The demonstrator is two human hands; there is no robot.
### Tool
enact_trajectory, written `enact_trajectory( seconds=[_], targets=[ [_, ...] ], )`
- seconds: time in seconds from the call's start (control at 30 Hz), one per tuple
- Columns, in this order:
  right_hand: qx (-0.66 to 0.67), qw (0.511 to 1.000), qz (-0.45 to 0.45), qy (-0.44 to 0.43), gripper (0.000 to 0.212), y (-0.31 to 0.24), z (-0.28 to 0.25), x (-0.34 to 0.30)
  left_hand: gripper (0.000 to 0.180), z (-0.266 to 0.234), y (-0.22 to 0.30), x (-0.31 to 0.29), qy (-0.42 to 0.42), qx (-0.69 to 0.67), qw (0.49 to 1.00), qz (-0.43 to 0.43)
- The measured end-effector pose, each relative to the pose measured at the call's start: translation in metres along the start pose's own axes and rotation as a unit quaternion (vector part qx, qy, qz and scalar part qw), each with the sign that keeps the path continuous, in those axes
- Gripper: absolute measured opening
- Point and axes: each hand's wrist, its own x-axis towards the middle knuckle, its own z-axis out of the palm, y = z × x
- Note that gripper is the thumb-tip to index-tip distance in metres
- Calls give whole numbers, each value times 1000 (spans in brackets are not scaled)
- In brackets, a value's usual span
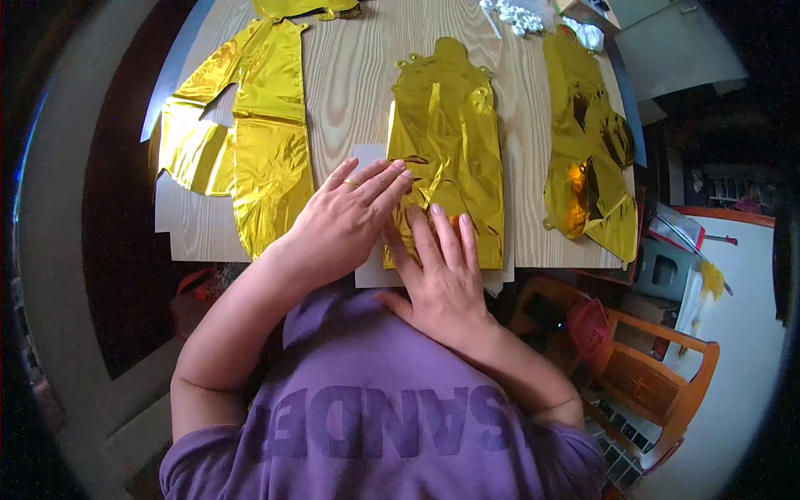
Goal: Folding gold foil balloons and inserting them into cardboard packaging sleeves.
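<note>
Both hands pressed flat on a gold foil balloon

In the head view, the left hand (350,215) lies palm down with its fingers extended and close together, a ring on one of them. Its fingertips reach over the left edge of the middle gold foil balloon (450,125). The right hand (443,279) is also palm down, its fingers fanned out over the balloon's near part and its thumb stretched to the left. The fingers come very near each other at that edge, and it is hard to tell whether the two hands touch.

The middle balloon lies flat and wrinkled at the near edge of the wood-grain tabletop (350,83), on a pale card (368,153) that shows along its left and lower sides. Well apart to the left lies another gold foil balloon (271,125) with an angular outline; to the right lies a crumpled gold one (575,100) with orange reflections. A further piece of gold foil (304,7) enters at the top edge, and a white bundle (521,17) sits at the far right. A wooden chair (642,375) stands at the lower right.
</note>
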Motion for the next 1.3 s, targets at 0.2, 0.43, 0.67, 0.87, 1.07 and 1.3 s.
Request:
enact_trajectory(
  seconds=[0.2, 0.43, 0.67, 0.87, 1.07, 1.3],
  targets=[
    [-23, 998, -48, 14, 72, 3, 9, -8, 59, -2, 2, 2, 15, -19, 1000, -5],
    [-30, 996, -75, 37, 46, -5, 10, -18, 58, 0, 2, 1, 23, -25, 999, -15],
    [-64, 992, -86, 68, 39, -6, 12, -19, 66, 6, 6, -1, 35, -26, 999, -24],
    [-67, 993, -48, 88, 42, -7, 25, -33, 74, 24, 14, -10, 50, 49, 997, -29],
    [-68, 993, -16, 96, 47, -3, 23, -44, 73, 25, 18, -11, 43, 57, 996, -52],
    [-77, 993, 39, 82, 45, 3, 9, -55, 72, 26, 19, -10, 53, 61, 995, -56]
  ],
)
